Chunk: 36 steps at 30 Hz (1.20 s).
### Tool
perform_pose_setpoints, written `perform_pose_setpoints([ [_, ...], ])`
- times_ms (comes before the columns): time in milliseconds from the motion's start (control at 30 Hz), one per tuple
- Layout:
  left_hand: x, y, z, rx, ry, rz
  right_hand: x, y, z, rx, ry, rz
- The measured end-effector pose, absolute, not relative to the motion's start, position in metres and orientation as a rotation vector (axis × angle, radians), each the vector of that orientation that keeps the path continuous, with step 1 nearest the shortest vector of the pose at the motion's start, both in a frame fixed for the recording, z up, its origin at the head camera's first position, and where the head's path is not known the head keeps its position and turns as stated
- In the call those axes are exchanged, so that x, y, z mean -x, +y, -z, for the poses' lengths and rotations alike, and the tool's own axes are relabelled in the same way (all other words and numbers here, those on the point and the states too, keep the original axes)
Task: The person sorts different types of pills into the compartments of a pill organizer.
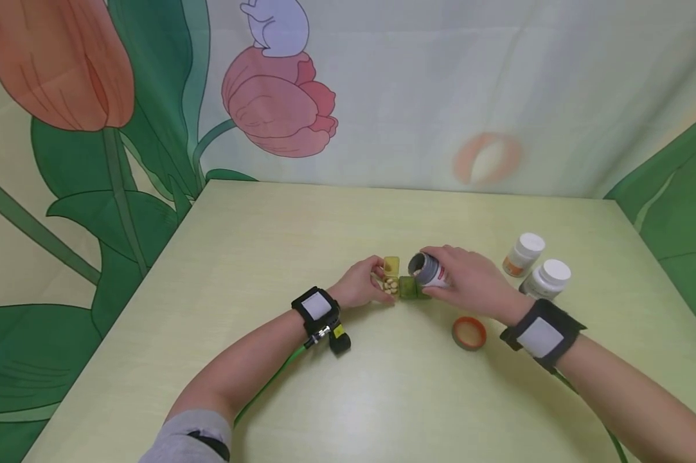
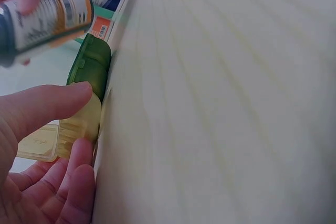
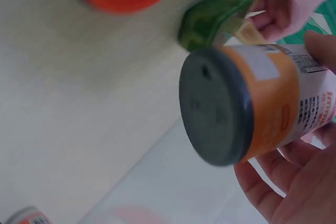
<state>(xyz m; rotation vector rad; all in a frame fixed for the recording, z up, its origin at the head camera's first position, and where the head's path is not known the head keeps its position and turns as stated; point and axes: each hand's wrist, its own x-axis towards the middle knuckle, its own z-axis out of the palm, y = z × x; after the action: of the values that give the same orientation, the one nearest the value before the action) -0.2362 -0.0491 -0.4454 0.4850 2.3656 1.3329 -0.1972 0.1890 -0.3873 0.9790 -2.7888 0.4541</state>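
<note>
My left hand (image 1: 359, 284) holds the yellow end of a small pill organizer (image 1: 408, 287), thumb on one side and fingers on the other. The yellow compartment's lid (image 1: 391, 265) stands raised, and pale tablets (image 1: 390, 286) lie inside it. Green compartments with closed lids extend to the right. My right hand (image 1: 472, 283) grips a grey pill bottle (image 3: 275, 98) with an orange and white label. Uncapped and tilted, the bottle has its mouth toward the yellow compartment, close above the organizer. Some pale tablets show inside the bottle's mouth.
An orange-rimmed bottle cap (image 1: 469, 347) lies on the table below my right hand. Two white-capped pill bottles, one with an orange label (image 1: 521, 257) and one nearer (image 1: 544, 281), stand to the right, close to my right wrist. A printed curtain (image 1: 394, 96) hangs behind the table.
</note>
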Motion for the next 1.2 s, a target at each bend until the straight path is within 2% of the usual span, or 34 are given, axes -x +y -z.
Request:
perform_pose_setpoints([
  [233,0.236,-0.049,0.445,-0.490,2.376,-1.319,0.168,0.189,0.386,-0.853,-2.833,-1.031],
  [567,0.238,-0.049,0.450,-0.531,2.392,-1.329,0.141,0.175,0.406,-0.953,-2.797,-1.471],
  [867,0.238,-0.048,0.450,-0.532,2.396,-1.283,0.136,0.176,0.416,-1.004,-2.787,-1.497],
  [1200,0.227,-0.068,0.437,-0.519,2.419,-1.403,0.129,0.212,0.406,-0.874,-2.926,-1.032],
])
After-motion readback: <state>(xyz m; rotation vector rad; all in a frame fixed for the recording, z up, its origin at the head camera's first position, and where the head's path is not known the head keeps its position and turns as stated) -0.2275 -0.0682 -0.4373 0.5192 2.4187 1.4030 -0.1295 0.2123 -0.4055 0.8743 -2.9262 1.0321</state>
